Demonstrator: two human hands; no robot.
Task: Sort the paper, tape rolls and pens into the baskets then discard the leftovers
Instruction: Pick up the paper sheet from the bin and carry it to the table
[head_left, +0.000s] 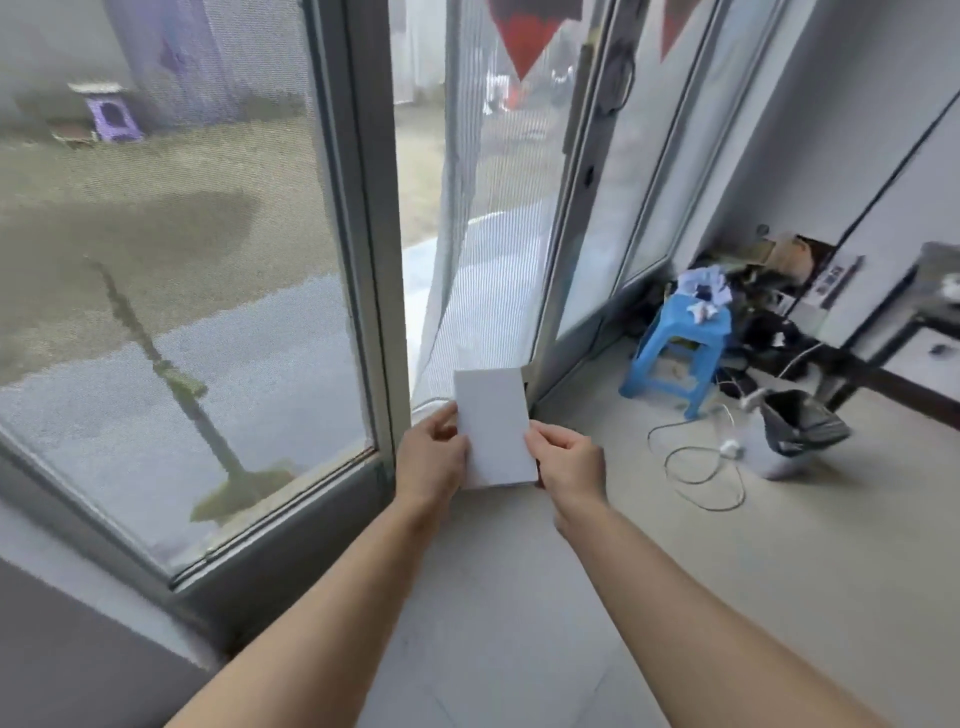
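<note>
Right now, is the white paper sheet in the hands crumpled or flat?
Flat. The white paper sheet shows straight edges and square corners, pinched at its sides by the left hand and right hand.

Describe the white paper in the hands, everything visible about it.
The white paper is a plain, blank rectangle, taller than wide, with no print or marks visible on the side facing the camera. It looks flat and unwrinkled, possibly folded, though that cannot be told. It is held upright in the air, slightly tilted, in front of the doorway. The left hand pinches its left edge and the right hand its right edge, both on the lower half. Nothing else touches it.
</note>
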